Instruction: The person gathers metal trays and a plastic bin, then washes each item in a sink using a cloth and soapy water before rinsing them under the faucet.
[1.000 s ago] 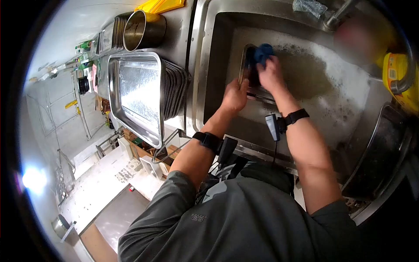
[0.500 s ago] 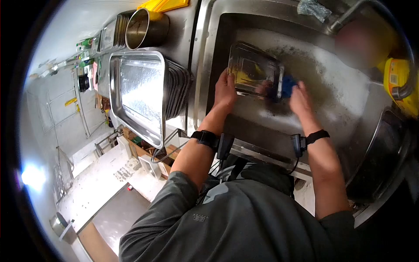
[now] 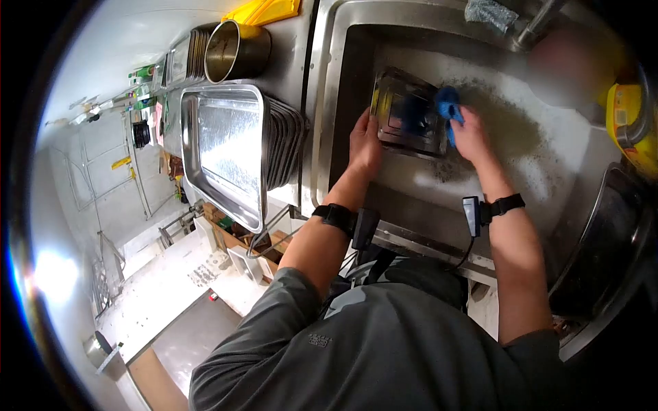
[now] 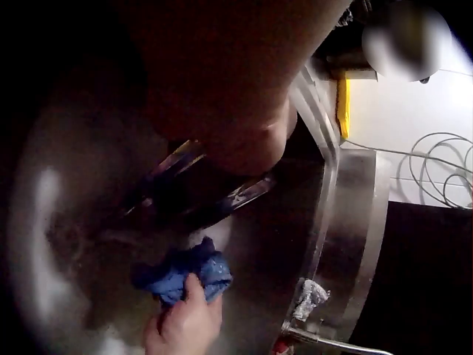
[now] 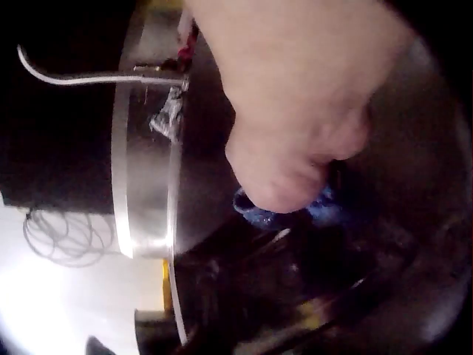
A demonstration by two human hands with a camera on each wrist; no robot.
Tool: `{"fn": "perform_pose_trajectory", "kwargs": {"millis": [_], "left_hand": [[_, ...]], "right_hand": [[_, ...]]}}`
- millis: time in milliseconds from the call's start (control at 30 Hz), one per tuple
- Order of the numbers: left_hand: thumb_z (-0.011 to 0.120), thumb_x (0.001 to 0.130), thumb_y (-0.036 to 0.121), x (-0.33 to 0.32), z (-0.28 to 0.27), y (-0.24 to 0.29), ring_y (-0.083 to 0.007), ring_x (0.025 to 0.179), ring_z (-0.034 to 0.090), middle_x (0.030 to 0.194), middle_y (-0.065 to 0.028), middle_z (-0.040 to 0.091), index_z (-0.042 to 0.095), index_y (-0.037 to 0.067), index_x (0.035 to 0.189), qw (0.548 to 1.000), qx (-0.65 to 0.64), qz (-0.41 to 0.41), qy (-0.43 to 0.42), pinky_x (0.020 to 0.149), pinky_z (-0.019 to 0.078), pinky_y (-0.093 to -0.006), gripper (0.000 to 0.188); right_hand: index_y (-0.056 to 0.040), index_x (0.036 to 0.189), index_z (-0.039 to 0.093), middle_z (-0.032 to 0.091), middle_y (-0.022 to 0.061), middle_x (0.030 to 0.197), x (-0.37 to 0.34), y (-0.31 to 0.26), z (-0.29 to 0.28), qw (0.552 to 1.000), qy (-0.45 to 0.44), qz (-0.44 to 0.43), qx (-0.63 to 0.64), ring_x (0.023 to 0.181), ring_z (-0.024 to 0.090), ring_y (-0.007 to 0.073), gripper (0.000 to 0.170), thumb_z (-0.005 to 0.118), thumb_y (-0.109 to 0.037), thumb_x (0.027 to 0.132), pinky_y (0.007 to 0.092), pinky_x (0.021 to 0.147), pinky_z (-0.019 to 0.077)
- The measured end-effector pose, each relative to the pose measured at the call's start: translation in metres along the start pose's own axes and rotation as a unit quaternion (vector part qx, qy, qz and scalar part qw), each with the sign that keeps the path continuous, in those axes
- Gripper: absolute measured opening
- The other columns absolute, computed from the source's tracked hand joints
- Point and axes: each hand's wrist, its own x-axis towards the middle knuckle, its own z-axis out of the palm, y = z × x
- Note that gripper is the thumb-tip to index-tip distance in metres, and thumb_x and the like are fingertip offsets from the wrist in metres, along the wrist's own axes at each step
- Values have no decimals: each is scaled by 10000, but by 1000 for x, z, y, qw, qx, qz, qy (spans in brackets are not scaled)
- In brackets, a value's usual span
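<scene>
In the head view a shiny rectangular metal tray (image 3: 409,113) is held tilted over the sink, its inner face reflecting yellow and blue. My left hand (image 3: 365,145) grips the tray's left edge. A crumpled blue cloth (image 3: 449,103) is pinched in my right hand (image 3: 471,134), right at the tray's right rim. The left wrist view shows the same blue cloth (image 4: 185,277) bunched over the fingers, below the tray's rim. From the right wrist, the cloth (image 5: 270,216) shows under the curled fingers, with the dark tray beyond it.
Murky, sudsy water lies in the steel sink (image 3: 360,41). A stack of metal trays (image 3: 223,151) and a metal pot (image 3: 236,51) stand on the left counter. A dark pan (image 3: 596,240) leans at the sink's right, near a yellow container (image 3: 627,120). A faucet (image 3: 541,24) is at the back.
The tray has swung from steeply tilted to facing up more. My right hand and the cloth have moved from inside the tray to its right rim. My left hand keeps its grip.
</scene>
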Motion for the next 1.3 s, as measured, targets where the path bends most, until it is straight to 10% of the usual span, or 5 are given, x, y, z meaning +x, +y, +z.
{"fn": "perform_pose_trajectory", "kwargs": {"millis": [333,800,1000,1200,1300], "left_hand": [[401,1014,232,8,12,-14,-150,1072,530,1201,-88,572,461,-15,1314,984,-175,-34,-21,944,408,-279,393],[492,941,107,-18,2,5,-128,1038,529,1162,-73,593,436,-19,1344,991,55,31,-120,898,419,-255,426],[487,960,145,-9,-14,-12,-142,1093,524,1215,-82,577,432,-25,1345,992,-49,-85,-77,944,397,-257,424],[453,984,174,-5,-21,-19,-151,1140,506,1260,-101,551,434,-14,1346,984,-152,-88,-34,969,386,-279,409],[445,991,261,10,-37,-28,-191,1103,514,1242,-112,535,387,21,1360,998,64,-5,21,940,426,-327,444]], "right_hand": [[-86,1100,646,589,75,1234,-46,-76,43,975,-47,-207,-60,1028,557,289,390,573,2,727,425,887,442],[-66,1023,627,638,94,1085,42,-71,38,953,114,-263,-100,967,584,324,246,538,-27,797,469,848,453],[-52,1214,533,566,224,1205,33,-13,1,957,-49,177,-226,1125,542,405,318,373,-140,954,515,893,469],[-56,1298,494,582,231,1191,4,52,12,918,-11,180,-352,1107,557,407,385,408,-184,946,517,906,457],[-20,1191,586,601,216,1162,11,24,2,970,-91,198,-106,1052,578,398,376,498,-225,888,446,885,468]]}}
